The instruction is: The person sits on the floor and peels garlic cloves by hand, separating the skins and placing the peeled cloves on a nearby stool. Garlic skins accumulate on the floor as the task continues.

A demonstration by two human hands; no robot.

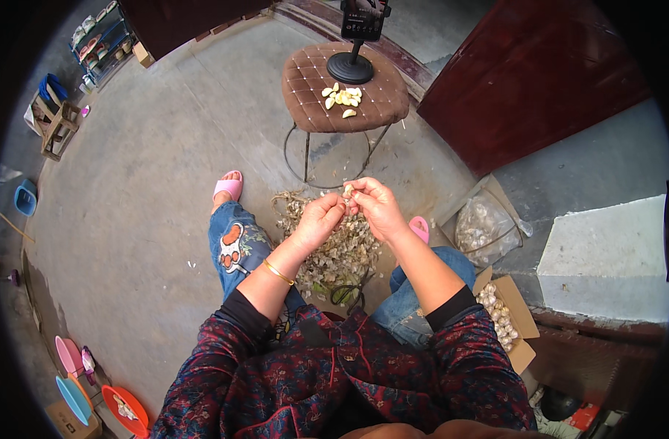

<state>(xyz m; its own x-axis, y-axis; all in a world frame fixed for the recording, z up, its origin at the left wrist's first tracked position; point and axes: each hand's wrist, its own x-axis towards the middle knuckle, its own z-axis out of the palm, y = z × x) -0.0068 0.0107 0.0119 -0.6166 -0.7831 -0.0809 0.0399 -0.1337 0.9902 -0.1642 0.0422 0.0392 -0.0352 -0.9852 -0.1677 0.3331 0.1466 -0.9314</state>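
Between the thumb and fingers of my right hand is a garlic clove. My left hand is close beside it, its thumb and forefinger pinched together; a small pale scrap, perhaps garlic skin, shows near these fingertips. Both hands hover above a heap of dry garlic skins on the floor between my legs. Ahead of them, several peeled garlic cloves lie on the brown quilted seat of a stool. Whole garlic bulbs fill an open cardboard box on my right.
A phone on a round-based stand occupies the stool's back. Right of my foot is a clear plastic bag. A dark red door stands beyond it. Basins, including a red one, sit at lower left.
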